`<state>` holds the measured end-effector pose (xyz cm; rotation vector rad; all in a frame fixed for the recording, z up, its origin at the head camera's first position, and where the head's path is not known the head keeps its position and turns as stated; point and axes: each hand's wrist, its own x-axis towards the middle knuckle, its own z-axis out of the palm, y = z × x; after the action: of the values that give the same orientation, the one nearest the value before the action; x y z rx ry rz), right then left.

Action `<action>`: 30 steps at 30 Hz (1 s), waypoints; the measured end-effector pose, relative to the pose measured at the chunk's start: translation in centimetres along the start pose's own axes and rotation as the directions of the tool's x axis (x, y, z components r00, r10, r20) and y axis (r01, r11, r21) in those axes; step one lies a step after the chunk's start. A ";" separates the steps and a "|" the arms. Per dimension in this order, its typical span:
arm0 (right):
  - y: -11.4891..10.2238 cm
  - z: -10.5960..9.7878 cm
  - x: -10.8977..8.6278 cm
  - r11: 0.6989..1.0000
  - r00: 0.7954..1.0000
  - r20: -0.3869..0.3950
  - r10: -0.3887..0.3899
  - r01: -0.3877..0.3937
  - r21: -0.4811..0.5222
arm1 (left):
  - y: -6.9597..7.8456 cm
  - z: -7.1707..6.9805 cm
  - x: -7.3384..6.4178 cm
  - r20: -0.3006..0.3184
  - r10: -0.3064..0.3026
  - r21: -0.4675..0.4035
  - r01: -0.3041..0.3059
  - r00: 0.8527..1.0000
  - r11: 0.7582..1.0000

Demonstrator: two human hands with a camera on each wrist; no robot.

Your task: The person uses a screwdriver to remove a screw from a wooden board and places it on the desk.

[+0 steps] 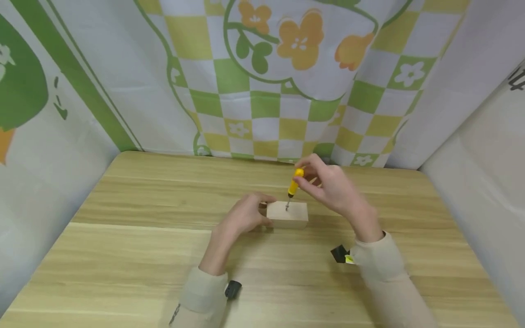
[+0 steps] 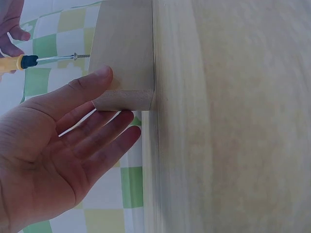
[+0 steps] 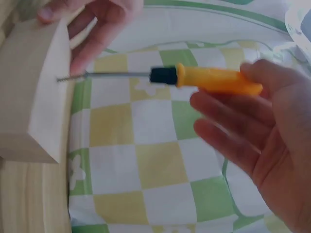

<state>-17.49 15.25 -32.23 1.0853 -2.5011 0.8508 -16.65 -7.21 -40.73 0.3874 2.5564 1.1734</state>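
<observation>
Right hand (image 1: pixel 333 187) pinched yellow-handled screwdriver (image 1: pixel 293 186); left hand (image 1: pixel 244 213) gripped wooden block (image 1: pixel 290 216). Block seemed light, rigid, best held by one end.

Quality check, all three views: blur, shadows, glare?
Head: fairly even light, soft shadows on the table, no harsh glare; left wrist: rather dim and hazy, but the screw's thread is readable; right wrist: softest of the three, with the right hand and yellow screwdriver visibly blurred.
</observation>
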 end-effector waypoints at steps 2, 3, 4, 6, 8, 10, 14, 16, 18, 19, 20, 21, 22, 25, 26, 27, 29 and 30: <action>-0.4 0.4 -0.1 0.999 0.999 -0.042 0.004 -0.005 -0.038 | 0.0 -0.1 0.1 0.002 -0.007 0.014 0.007 1.000 1.000; -0.6 0.6 -0.1 0.998 0.998 -0.066 -0.002 -0.002 -0.067 | -0.1 -0.1 0.1 0.001 -0.008 0.025 0.008 1.000 1.000; -0.8 0.8 -0.1 0.996 0.996 -0.091 -0.007 -0.001 -0.090 | -0.1 -0.1 0.2 -0.001 -0.009 0.034 0.009 1.000 0.999; -1.2 1.2 0.0 0.989 0.988 -0.155 -0.029 0.007 -0.145 | -0.1 -0.2 0.2 -0.007 -0.005 0.045 0.006 1.000 0.999; -1.6 1.6 0.1 0.983 0.975 -0.216 -0.053 0.012 -0.185 | -0.2 -0.2 0.2 -0.008 -0.010 0.047 0.010 1.000 0.999; -1.9 2.0 0.2 0.984 0.962 -0.270 -0.048 -0.001 -0.179 | -0.2 -0.1 0.2 -0.007 -0.011 0.040 0.011 1.000 0.999; -2.4 2.6 0.4 0.988 0.949 -0.313 -0.044 -0.006 -0.157 | -0.3 0.0 0.1 -0.007 -0.017 0.023 0.018 1.000 1.000; -2.6 2.6 0.5 0.989 0.948 -0.314 -0.047 0.000 -0.148 | -0.3 0.0 0.0 -0.009 -0.016 0.019 0.016 1.000 1.000; -2.7 2.6 0.5 0.993 0.949 -0.313 -0.043 0.005 -0.121 | -0.3 -0.1 -0.1 -0.010 -0.022 0.007 0.023 1.000 1.000; -2.7 2.6 0.6 0.995 0.949 -0.314 -0.036 0.004 -0.101 | -0.3 -0.1 -0.1 -0.010 -0.025 0.003 0.025 1.000 1.000; -2.7 2.7 0.6 0.997 0.948 -0.317 -0.026 0.002 -0.076 | -0.3 -0.1 -0.1 -0.009 -0.028 -0.003 0.028 1.000 1.000; -2.6 2.7 0.6 0.999 0.947 -0.322 -0.014 -0.002 -0.049 | -0.3 -0.1 -0.1 -0.008 -0.030 -0.006 0.030 1.000 1.000; -2.6 2.7 0.7 1.000 0.946 -0.324 -0.003 -0.004 -0.022 | -0.3 -0.1 -0.1 -0.006 -0.033 -0.009 0.033 0.999 0.999; -2.5 2.8 0.7 1.000 0.947 -0.321 0.004 0.001 0.014 | -0.2 -0.1 -0.1 -0.005 -0.022 0.002 0.022 1.000 1.000; -2.5 2.8 0.7 1.000 0.948 -0.318 0.003 0.003 0.019 | -0.2 -0.1 0.0 -0.005 -0.016 0.007 0.016 1.000 1.000; -2.6 2.8 0.6 1.000 0.948 -0.317 0.003 0.005 0.025 | -0.1 -0.1 0.1 -0.005 -0.014 0.011 0.014 1.000 1.000; -2.7 2.8 0.6 0.999 0.950 -0.311 0.006 0.005 0.035 | -0.2 -0.1 0.1 -0.006 -0.011 0.013 0.011 1.000 1.000; -2.7 2.8 0.6 0.999 0.950 -0.312 0.011 0.002 0.041 | -0.2 -0.1 0.1 -0.007 -0.012 0.014 0.012 1.000 1.000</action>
<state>-16.00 11.68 -33.08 0.8783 -2.2324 0.9939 -16.77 -7.32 -40.82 0.3718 2.5704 1.1551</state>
